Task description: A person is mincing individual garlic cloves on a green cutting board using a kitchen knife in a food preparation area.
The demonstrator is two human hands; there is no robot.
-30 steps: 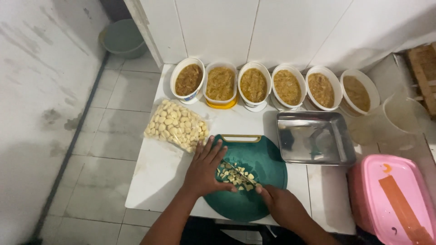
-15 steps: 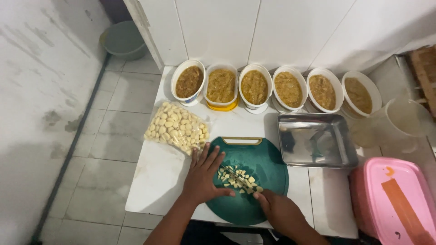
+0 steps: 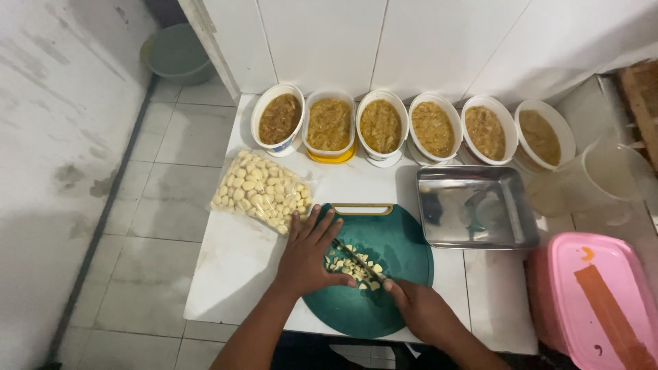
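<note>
1. The right hand [image 3: 423, 312] is clenched around a knife [image 3: 356, 259] whose blade lies across the chopped garlic pieces [image 3: 353, 264]; the handle is hidden inside the fist.
2. The left hand [image 3: 310, 255] holds nothing: it lies flat with fingers spread, pressing on the cutting board [image 3: 397, 247] just left of the garlic pieces, its thumb touching the pile.
3. The garlic pieces sit near the middle of the green cutting board, between the two hands.
4. A clear bag of peeled garlic cloves [image 3: 262, 192] lies just beyond the board's left edge, next to the left fingertips.
5. A steel tray [image 3: 474, 207] lies right of the board's far edge.
6. Six tubs of brown paste [image 3: 380, 125] stand in a row beyond the board, against the wall.
7. A pink lidded box [image 3: 596, 298] sits well to the right of the board.
</note>
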